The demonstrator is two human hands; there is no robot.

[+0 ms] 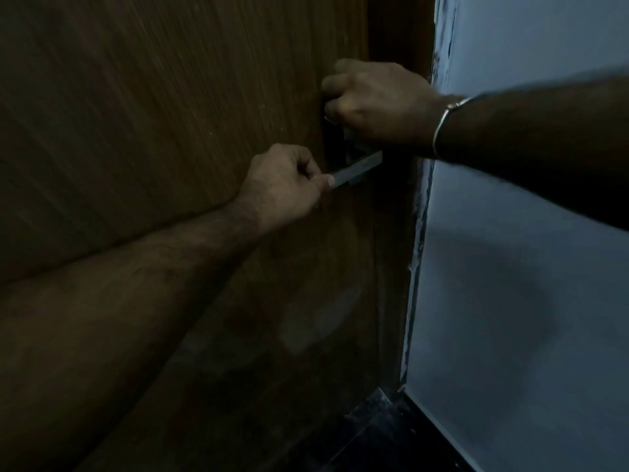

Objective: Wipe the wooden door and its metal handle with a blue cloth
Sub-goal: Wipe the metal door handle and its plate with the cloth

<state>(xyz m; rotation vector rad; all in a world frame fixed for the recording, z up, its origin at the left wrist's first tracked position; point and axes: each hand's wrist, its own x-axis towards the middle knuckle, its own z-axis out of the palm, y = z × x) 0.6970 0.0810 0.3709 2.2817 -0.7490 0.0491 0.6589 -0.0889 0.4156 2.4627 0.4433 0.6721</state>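
A dark wooden door [153, 107] fills the left and middle of the dim view. Its metal lever handle [359, 168] sticks out near the door's right edge. My left hand [286, 185] grips the free end of the lever, fingers curled round it. Just above, my right hand [374, 100] is curled against the door at the top of the handle's plate; what it holds is hidden. A metal bangle [442, 124] sits on the right wrist. No blue cloth is visible.
A pale blue-grey wall [527, 284] stands to the right of the dark door frame [394, 233]. Dark floor [374, 430] shows at the bottom, at the foot of the wall.
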